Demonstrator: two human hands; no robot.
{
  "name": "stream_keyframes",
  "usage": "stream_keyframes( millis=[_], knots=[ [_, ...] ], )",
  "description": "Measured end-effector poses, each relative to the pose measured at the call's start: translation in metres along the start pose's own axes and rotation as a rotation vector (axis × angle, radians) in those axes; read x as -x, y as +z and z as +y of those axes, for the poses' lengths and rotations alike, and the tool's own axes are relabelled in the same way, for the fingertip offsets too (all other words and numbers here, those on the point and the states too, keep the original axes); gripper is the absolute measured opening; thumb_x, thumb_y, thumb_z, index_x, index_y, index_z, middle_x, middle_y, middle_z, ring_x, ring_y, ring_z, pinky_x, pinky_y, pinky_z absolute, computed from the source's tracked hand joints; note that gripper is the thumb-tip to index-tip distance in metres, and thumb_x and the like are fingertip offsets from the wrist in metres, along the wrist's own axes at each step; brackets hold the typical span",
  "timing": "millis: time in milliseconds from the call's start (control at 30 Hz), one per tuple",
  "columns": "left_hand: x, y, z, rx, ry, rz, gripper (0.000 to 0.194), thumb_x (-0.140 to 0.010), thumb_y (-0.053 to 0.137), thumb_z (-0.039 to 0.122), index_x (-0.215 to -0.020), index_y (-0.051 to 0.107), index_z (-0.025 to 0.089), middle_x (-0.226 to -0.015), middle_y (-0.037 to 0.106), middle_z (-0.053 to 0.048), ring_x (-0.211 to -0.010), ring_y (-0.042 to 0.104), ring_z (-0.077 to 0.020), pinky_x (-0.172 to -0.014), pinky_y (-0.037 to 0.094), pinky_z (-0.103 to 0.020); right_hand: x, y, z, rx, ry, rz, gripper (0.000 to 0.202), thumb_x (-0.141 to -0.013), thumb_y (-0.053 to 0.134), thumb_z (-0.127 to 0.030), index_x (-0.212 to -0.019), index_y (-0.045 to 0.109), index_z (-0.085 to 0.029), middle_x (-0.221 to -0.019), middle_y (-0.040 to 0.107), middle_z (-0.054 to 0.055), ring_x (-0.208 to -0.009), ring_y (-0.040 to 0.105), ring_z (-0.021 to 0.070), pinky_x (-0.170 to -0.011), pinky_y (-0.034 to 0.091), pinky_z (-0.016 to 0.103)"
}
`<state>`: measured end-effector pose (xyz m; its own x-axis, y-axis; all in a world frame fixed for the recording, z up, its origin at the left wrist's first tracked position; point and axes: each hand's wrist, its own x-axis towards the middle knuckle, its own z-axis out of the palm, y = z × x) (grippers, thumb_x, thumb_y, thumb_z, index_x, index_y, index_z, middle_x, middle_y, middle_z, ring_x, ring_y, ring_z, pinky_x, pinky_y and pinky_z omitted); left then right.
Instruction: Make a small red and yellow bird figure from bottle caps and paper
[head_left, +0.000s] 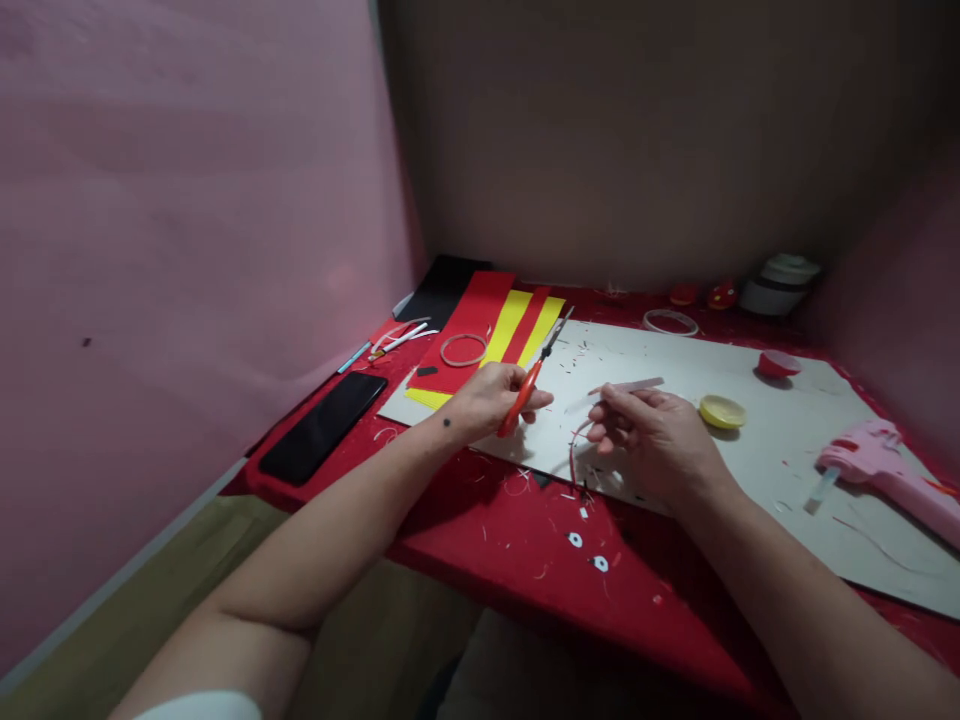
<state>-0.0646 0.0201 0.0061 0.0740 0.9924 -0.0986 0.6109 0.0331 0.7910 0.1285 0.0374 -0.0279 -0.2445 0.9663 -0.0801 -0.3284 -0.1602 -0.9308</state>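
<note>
My left hand (491,400) is closed around the orange handles of a pair of scissors (525,390), whose blades point up and away over the white board (622,345). To its right, my right hand (649,430) pinches a thin pale strip (637,384) between thumb and fingers, above the board. A thin reddish strip (574,455) hangs in a curve beside the right fingers. Two small white eye-like pieces (587,552) lie on the red cloth (480,560) near the front edge.
Red sheets (457,325), yellow sheets (506,318) and a phone (324,427) lie at left. A yellow cup (722,411), red cup (778,365) and pink glue gun (874,460) are at right. A lidded container (778,285) stands at the back.
</note>
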Motion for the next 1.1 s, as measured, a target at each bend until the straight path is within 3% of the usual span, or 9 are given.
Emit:
stream_keyframes(
  millis=[100, 200, 400, 500, 800, 967, 1100],
  knots=[
    [-0.007, -0.011, -0.011, -0.609, -0.02, 0.145, 0.027, -0.086, 0.053, 0.037, -0.082, 0.065, 0.013, -0.083, 0.069, -0.015, -0.074, 0.065, -0.023, -0.058, 0.042, -0.03, -0.004, -0.004, -0.001, 0.003, 0.001, 0.04, 0.029, -0.065, 0.082, -0.036, -0.067, 0.063, -0.013, -0.062, 0.065, 0.004, -0.048, 0.061, 0.0117, -0.038, 0.047, 0.019],
    [-0.011, -0.02, -0.021, -0.88, -0.104, 0.15, 0.035, -0.086, 0.048, 0.038, -0.093, 0.07, 0.011, -0.095, 0.07, -0.023, -0.091, 0.067, -0.0344, -0.065, 0.046, -0.037, -0.005, -0.005, -0.003, 0.014, -0.002, 0.063, 0.03, -0.064, 0.082, -0.035, -0.064, 0.061, -0.014, -0.06, 0.064, 0.004, -0.047, 0.06, 0.0123, -0.037, 0.045, 0.02],
    [-0.011, -0.024, -0.024, -0.947, -0.145, 0.168, 0.041, -0.085, 0.049, 0.04, -0.104, 0.07, 0.01, -0.102, 0.07, -0.025, -0.097, 0.067, -0.0391, -0.07, 0.05, -0.041, -0.007, -0.008, -0.004, -0.018, -0.051, 0.098, 0.025, -0.058, 0.085, -0.024, -0.069, 0.065, -0.014, -0.061, 0.063, 0.001, -0.052, 0.063, 0.0126, -0.045, 0.048, 0.02],
    [-0.01, -0.024, -0.024, -0.965, -0.147, 0.166, 0.042, -0.086, 0.048, 0.041, -0.105, 0.07, 0.011, -0.104, 0.07, -0.024, -0.097, 0.067, -0.0375, -0.071, 0.05, -0.04, -0.007, -0.01, -0.008, -0.033, -0.026, 0.074, 0.026, -0.055, 0.085, -0.019, -0.071, 0.066, -0.014, -0.07, 0.068, 0.005, -0.053, 0.063, 0.0119, -0.044, 0.046, 0.019],
    [-0.004, -0.026, -0.02, -0.981, -0.146, 0.146, 0.041, -0.088, 0.048, 0.044, -0.105, 0.068, 0.012, -0.108, 0.069, -0.021, -0.099, 0.065, -0.0346, -0.072, 0.048, -0.038, -0.008, -0.012, -0.011, 0.062, -0.013, 0.016, 0.024, -0.066, 0.077, -0.032, -0.08, 0.071, -0.014, -0.062, 0.067, 0.004, -0.041, 0.049, 0.0073, -0.035, 0.033, 0.019],
    [-0.001, -0.023, -0.009, -0.952, 0.012, 0.257, 0.034, -0.091, 0.045, 0.033, -0.11, 0.065, 0.012, -0.114, 0.066, -0.017, -0.102, 0.063, -0.0287, -0.075, 0.046, -0.034, -0.006, -0.012, -0.021, 0.223, -0.036, 0.017, 0.015, -0.068, 0.069, -0.028, -0.069, 0.071, -0.014, -0.048, 0.062, 0.003, -0.039, 0.045, 0.0075, -0.036, 0.03, 0.02],
    [-0.006, -0.016, 0.002, -0.788, 0.213, 0.1, 0.025, -0.087, 0.052, 0.027, -0.101, 0.07, 0.016, -0.098, 0.07, -0.011, -0.088, 0.062, -0.0211, -0.071, 0.042, -0.03, -0.006, -0.019, -0.028, 0.252, -0.068, -0.048, 0.013, -0.068, 0.069, -0.025, -0.065, 0.071, -0.014, -0.047, 0.061, 0.004, -0.043, 0.052, 0.0091, -0.042, 0.038, 0.021]
  ],
)
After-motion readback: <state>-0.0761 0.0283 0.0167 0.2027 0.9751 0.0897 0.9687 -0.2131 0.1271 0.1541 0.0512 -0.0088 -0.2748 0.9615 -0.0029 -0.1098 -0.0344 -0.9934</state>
